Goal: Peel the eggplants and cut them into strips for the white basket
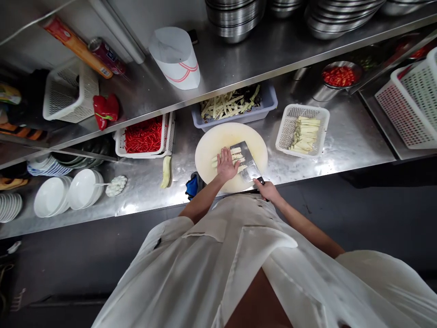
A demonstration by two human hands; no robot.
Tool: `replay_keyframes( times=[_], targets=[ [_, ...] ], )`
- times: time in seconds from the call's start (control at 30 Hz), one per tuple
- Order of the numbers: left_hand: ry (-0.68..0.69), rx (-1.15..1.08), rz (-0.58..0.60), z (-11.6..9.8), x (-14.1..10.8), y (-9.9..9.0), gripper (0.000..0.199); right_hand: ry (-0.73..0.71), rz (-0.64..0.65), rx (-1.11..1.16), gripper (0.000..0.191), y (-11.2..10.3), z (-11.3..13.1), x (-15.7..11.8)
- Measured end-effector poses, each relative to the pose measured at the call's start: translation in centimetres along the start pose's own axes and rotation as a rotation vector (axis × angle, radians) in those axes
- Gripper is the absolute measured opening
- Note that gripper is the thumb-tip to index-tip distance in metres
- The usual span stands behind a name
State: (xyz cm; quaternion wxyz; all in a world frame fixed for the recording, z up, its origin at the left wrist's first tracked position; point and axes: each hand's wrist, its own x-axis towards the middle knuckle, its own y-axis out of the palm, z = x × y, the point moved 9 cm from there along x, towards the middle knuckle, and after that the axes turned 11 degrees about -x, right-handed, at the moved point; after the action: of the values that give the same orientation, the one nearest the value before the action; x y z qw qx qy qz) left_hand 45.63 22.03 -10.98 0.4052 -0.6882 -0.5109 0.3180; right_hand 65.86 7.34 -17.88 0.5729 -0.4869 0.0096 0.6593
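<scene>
A round pale cutting board [208, 136] lies on the steel counter in front of me. My left hand [226, 165] is flat on some pale vegetable strips on it, fingers stretched out. In my right hand [271, 191] is the dark handle of a cleaver [251, 172], at the board's near right edge. The broad blade lies nearly flat on the board, with several cut vegetable strips [237, 155] on it or against its left side. Part of the strips is hidden beneath my left hand.
Behind the board stands a bluish tub [273, 101] of pale and dark peelings. A white basket [280, 136] of cut strips is to the right. Left are a basket of red chillies [143, 134], a peeled vegetable [165, 172] and white bowls [85, 189]. A steel shelf [239, 68] overhangs the back.
</scene>
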Motion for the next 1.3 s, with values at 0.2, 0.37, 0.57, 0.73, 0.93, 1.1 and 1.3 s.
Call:
replay_keyframes(
  times=[0.2,0.37,0.57,0.73,0.93,1.1,1.3],
  targets=[
    [-0.014,0.033,-0.007,1.2,-0.9,-0.2,0.091,-0.002,0.013,0.033,0.071,0.9,0.2,-0.2],
    [-0.012,0.018,-0.021,1.4,-0.6,0.2,0.09,0.001,0.036,0.039,0.072,1.7,0.3,-0.6],
    [-0.012,-0.006,-0.018,1.6,-0.7,0.0,0.09,0.007,0.044,0.043,0.072,2.6,0.5,-1.0],
    [0.011,-0.008,-0.008,1.6,-0.8,0.0,0.089,-0.002,0.063,0.053,0.072,3.3,1.1,-1.4],
    [0.018,-0.009,-0.029,2.0,-0.6,0.2,0.09,-0.013,0.072,0.062,0.072,4.3,1.5,-1.6],
    [-0.001,-0.035,-0.007,2.0,-0.5,0.1,0.09,-0.01,0.103,0.038,0.072,5.2,1.7,-1.9],
    [0.004,0.005,-0.033,1.0,-1.5,-0.7,0.09,-0.075,0.139,-0.017,0.072,6.3,2.0,-2.7]
  ],
)
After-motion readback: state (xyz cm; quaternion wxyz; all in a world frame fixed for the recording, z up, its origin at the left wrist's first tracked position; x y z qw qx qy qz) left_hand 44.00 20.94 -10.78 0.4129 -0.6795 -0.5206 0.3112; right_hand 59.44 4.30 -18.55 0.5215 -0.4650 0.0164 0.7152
